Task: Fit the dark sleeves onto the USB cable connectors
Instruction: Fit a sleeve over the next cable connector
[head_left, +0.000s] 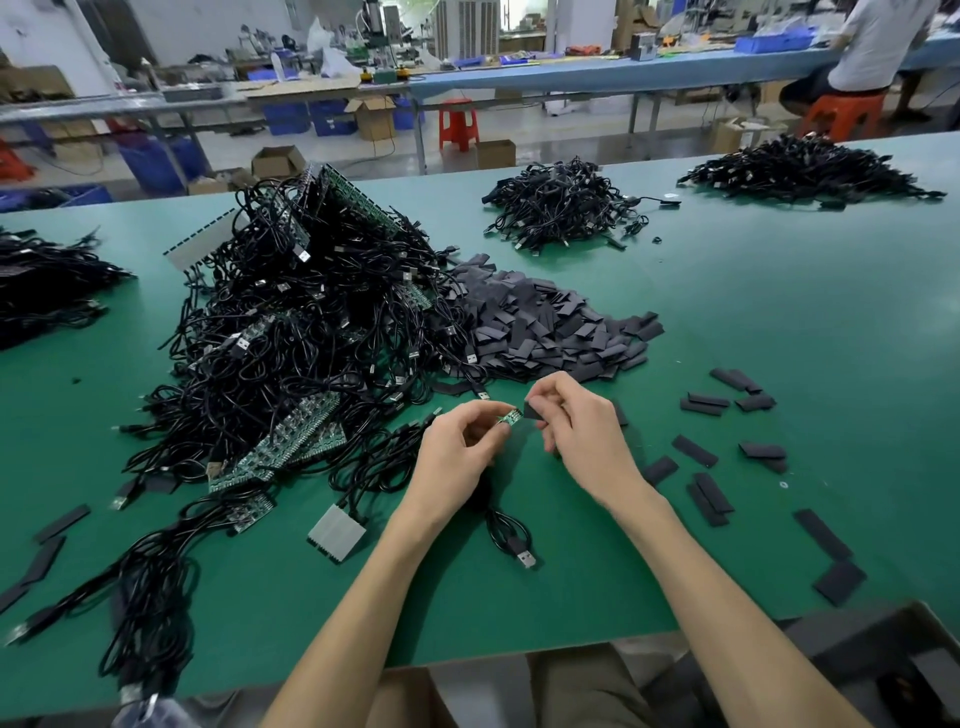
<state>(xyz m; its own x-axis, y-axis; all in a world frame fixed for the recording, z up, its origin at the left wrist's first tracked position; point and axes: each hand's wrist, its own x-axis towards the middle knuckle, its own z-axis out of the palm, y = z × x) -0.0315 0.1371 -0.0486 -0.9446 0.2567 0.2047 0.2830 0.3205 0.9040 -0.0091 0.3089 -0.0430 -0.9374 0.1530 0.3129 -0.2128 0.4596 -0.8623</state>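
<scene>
- Beside the left hand's pinched green connector board, a flat dark sleeve was pinched, unfitted, by the right hand.
- Beyond, heaped black cables were left unsleeved.

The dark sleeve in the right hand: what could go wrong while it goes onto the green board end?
The sleeve looks flat, so its mouth may catch the edge of the small green board that the left hand pinches. The right hand holds it only by fingertips, so it may slip out.
</scene>
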